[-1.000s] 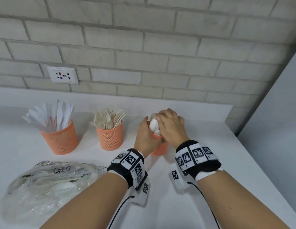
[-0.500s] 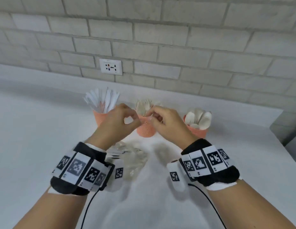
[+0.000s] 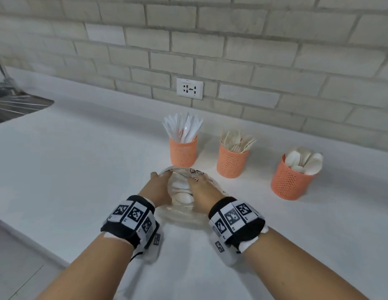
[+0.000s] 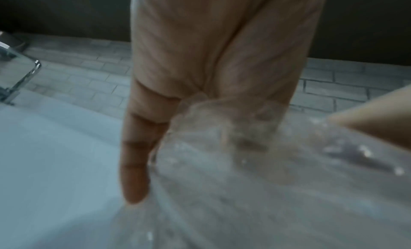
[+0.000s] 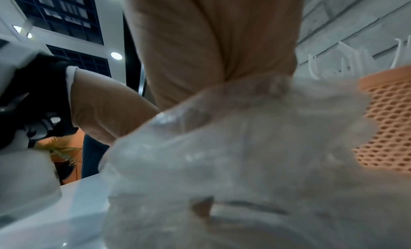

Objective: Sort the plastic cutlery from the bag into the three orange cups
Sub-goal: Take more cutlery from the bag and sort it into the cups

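**Inspector:** Where is the bag?

**Assistant:** The clear bag (image 3: 184, 191) lies on the white counter (image 3: 80, 169) just before the knife cup (image 3: 183, 151), a few white pieces still inside. A second ago both hands were at the spoon cup (image 3: 293, 178); now they are back on the bag.

**Inspector:** Fingers?

**Assistant:** The left hand (image 3: 158, 189) cups its left side, fingers lightly curled on the plastic. The right hand (image 3: 199, 187) gathers plastic at the top. The fork cup (image 3: 232, 160) stands between the other two.

**Inspector:** Meaning?

**Assistant:** That deposit looks done; next pick beginning.
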